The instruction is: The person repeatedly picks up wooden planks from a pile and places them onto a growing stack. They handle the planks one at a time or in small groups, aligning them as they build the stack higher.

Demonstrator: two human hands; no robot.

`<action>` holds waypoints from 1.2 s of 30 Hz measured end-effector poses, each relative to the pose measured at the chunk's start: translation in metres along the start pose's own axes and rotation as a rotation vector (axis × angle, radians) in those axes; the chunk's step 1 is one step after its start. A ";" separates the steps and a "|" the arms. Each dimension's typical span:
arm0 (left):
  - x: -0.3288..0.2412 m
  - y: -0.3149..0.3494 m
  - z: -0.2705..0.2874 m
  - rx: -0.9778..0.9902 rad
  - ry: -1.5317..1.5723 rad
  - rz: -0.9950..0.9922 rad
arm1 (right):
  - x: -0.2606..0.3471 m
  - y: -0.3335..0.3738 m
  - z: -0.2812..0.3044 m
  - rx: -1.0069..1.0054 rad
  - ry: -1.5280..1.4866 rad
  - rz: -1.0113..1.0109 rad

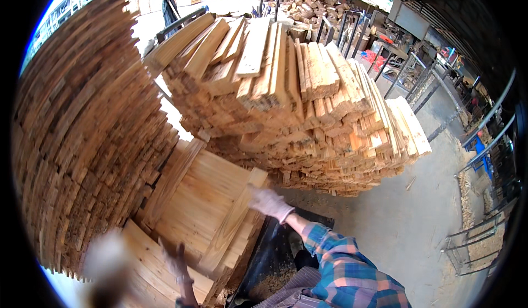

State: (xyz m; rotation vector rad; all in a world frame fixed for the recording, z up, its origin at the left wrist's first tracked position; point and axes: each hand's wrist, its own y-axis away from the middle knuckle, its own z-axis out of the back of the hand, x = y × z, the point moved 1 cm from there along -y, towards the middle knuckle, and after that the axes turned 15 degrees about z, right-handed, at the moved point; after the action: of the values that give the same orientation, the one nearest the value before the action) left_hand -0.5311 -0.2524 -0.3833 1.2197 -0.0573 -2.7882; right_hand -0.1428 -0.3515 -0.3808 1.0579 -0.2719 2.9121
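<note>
Right hand point(269, 204), in a pale glove below a plaid sleeve point(344, 258), is at the outer edge of a narrow board point(232, 223), fingers over the upper part of its length. Is that grip clamped on the wood? Can't tell: the fingertips blur against the edge. Over on the other side, the left hand point(177, 267) sits low, its grip apart, fingers pointing up and away, close above the lower planks point(157, 264).

The narrow board lies across the near side of a flat layer of planks point(201, 198), with a matching strip point(175, 181) along the far side, and all of it sits between the tall wall of stacked boards point(82, 154) at left and the big rough pile point(308, 126) ahead.

How does it handle? Looks like dry, sawn softwood: stiff, fairly light for its length, not fragile, and sawn faces should give a glove decent purchase. Splinters along the edges are the likelier nuisance. Best hold, I'd judge, is by the two long edges near the middle, or a hand toward each end so it stays level. A pale blur point(107, 261) fills the lower left, too smeared to name.
</note>
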 end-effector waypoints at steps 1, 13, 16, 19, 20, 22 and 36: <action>-0.067 -0.003 -0.020 0.065 0.193 -0.069 | -0.003 -0.005 0.042 -0.070 0.024 0.067; -0.579 -0.085 -0.223 0.078 -0.468 -0.414 | -0.097 0.002 0.214 -0.411 -0.645 0.025; -0.594 -0.087 -0.225 0.078 -0.538 -0.347 | -0.108 0.016 0.233 -0.266 -0.660 -0.173; -0.571 -0.149 -0.213 0.312 -0.053 -0.369 | -0.108 0.007 0.246 -0.347 -0.713 -0.036; -0.585 -0.112 -0.216 0.475 0.190 -0.232 | -0.125 0.008 0.257 -0.415 -0.627 0.032; -0.588 -0.068 -0.191 0.694 0.576 -0.095 | -0.129 -0.008 0.274 -0.512 -0.712 0.101; -0.488 0.062 -0.177 0.525 0.635 -0.096 | -0.066 -0.144 0.317 -0.609 -0.820 0.063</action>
State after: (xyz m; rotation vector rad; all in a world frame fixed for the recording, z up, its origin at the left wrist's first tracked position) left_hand -0.0677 -0.2625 -0.1424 2.2138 -0.7253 -2.3802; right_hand 0.1217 -0.2632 -0.1625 1.9992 -1.1130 2.0033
